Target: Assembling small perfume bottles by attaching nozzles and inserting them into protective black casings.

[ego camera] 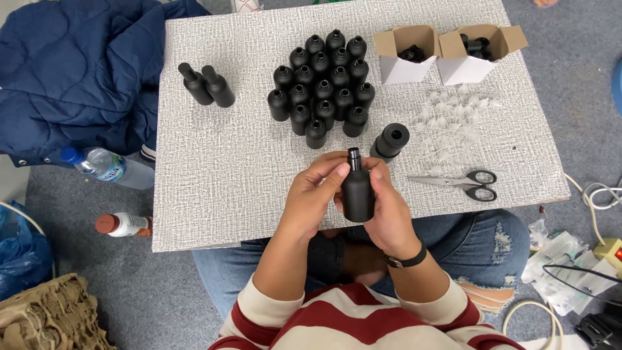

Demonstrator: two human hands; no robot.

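Both hands wrapped round one black bottle (357, 191) over the counter's near edge: left hand (315, 194) gripping its side with fingertips up at the neck, right hand (389, 207) cupping it from behind. Just past that, a bottle lying on its side (391, 140), scissors (463, 183) to the right, clear plastic bits (453, 120) scattered nearby. Further back, a tight bunch of upright bottles (322, 84), two open white boxes (447, 52), a pair of bottles (207, 85) off left. Textured grey counter (214, 188), blue jacket (78, 71) and water bottles on grey floor.
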